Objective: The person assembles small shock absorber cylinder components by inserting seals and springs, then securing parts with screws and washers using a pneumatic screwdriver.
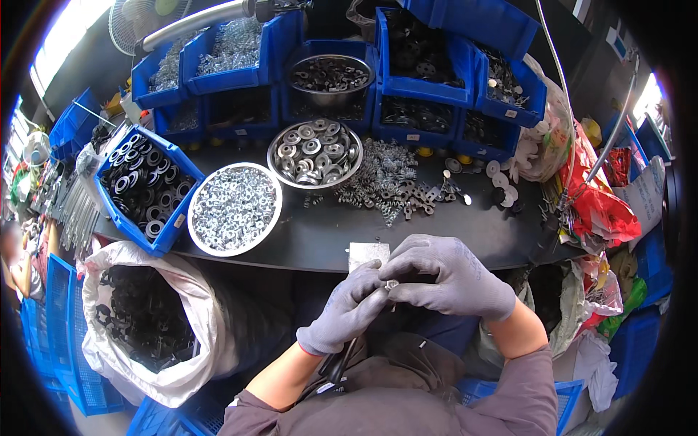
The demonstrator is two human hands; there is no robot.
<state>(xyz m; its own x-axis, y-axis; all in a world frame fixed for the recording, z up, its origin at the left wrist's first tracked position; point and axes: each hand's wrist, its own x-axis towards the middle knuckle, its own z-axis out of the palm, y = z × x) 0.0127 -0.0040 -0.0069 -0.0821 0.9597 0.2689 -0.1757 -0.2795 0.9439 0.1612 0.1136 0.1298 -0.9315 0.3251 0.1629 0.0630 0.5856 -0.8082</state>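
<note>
Both my hands wear grey gloves and meet just in front of the table's near edge. My right hand pinches a small silvery metal fitting between thumb and fingers. Curled closed right beside it, my left hand has its fingertips touching that spot; what it grips is mostly hidden. A dark slim piece shows below the left hand, and I cannot tell whether it is held. Behind the fingers, a flat metal plate sits at the table edge.
On the dark table stand a white bowl of small metal fittings and a steel bowl of round metal discs. Loose springs lie beyond my hands. Blue bins line the left and back. A white sack stands left.
</note>
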